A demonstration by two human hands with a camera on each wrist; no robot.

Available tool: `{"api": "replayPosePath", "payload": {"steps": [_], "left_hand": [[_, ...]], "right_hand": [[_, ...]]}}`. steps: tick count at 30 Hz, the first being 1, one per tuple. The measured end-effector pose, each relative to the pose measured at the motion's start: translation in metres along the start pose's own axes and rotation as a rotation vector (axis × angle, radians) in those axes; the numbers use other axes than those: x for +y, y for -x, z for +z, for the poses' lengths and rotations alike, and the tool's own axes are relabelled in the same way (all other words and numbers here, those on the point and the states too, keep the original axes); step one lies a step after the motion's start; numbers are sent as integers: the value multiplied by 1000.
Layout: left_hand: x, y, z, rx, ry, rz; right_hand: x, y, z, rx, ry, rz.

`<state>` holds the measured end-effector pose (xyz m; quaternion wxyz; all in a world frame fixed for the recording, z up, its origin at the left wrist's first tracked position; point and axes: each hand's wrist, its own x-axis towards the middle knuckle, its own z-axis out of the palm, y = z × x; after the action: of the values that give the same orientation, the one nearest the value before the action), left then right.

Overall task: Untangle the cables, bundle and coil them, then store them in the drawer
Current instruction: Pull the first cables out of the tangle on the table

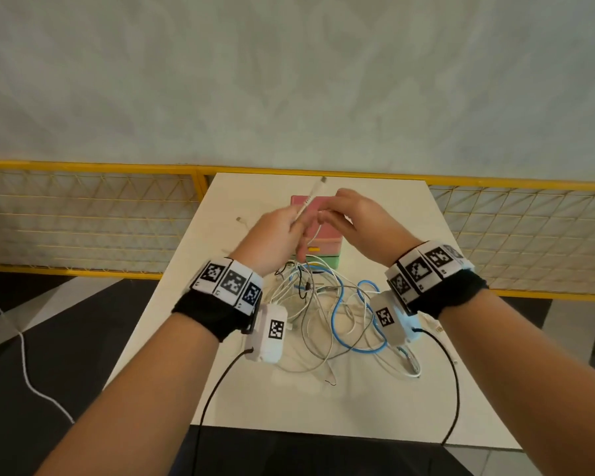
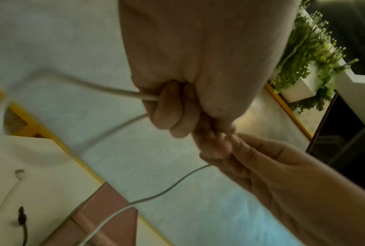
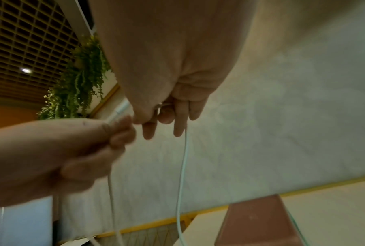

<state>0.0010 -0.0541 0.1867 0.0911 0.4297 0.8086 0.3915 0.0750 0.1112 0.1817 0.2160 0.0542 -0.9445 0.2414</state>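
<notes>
Markings: black-and-white square code tags on both wristbands (image 1: pixel 229 281); no legible text.
Surroundings: white table (image 1: pixel 172 304); yellow mesh fence (image 1: pixel 83 214) behind it; hanging greenery (image 3: pixel 78 83).
Drawer unit (image 1: pixel 327 231): pink over green, behind the cable tangle (image 1: pixel 327 304).
Tangle: white, grey, blue and black leads, knotted together.
Left hand (image 1: pixel 275 235): fist around a white cable (image 1: pixel 308 201), above the drawer unit.
Right hand (image 1: pixel 354 218): fingertips pinching the same cable.
</notes>
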Motion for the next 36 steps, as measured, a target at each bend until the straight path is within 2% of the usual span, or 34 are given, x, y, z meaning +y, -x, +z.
{"api": "replayPosePath", "payload": {"steps": [4, 6, 8, 11, 13, 15, 17, 20, 22, 24, 26, 28, 29, 32, 34, 36], "left_hand": [[14, -6, -15, 320, 186, 62], [19, -9, -25, 470, 338, 51], [18, -10, -32, 518, 326, 12], [16, -5, -32, 458, 167, 43], [15, -3, -23, 288, 50, 97], [15, -4, -17, 134, -56, 55], [18, -3, -16, 61, -55, 0], [23, 0, -18, -7, 28, -28], [17, -2, -19, 121, -28, -8], [10, -5, -23, 355, -111, -19], [8, -4, -26, 544, -91, -24], [11, -3, -23, 629, 8, 31], [15, -3, -19, 596, 72, 48], [27, -1, -3, 309, 241, 5], [29, 0, 5, 166, 224, -38], [28, 2, 10, 124, 210, -40]], "right_hand": [[6, 8, 12, -43, -230, 148], [16, 12, 22, -82, -246, 245], [23, 15, 27, -98, -222, 290], [22, 12, 23, -85, -180, 277], [14, 5, 17, -56, -140, 207], [8, -1, 12, 9, -101, 130], [3, -4, 7, 69, -69, 84], [3, -4, 2, 125, -58, 102], [2, -4, -1, 153, -59, 144], [0, -3, -4, 210, -29, 143], [-1, -4, -8, 265, 106, 102], [-4, -6, -11, 286, 306, 49], [-6, -7, -11, 290, 394, 18], [-14, -8, -11, 318, 551, -50], [-21, -7, -15, 321, 499, -10], [-24, -6, -20, 324, 421, 6]]}}
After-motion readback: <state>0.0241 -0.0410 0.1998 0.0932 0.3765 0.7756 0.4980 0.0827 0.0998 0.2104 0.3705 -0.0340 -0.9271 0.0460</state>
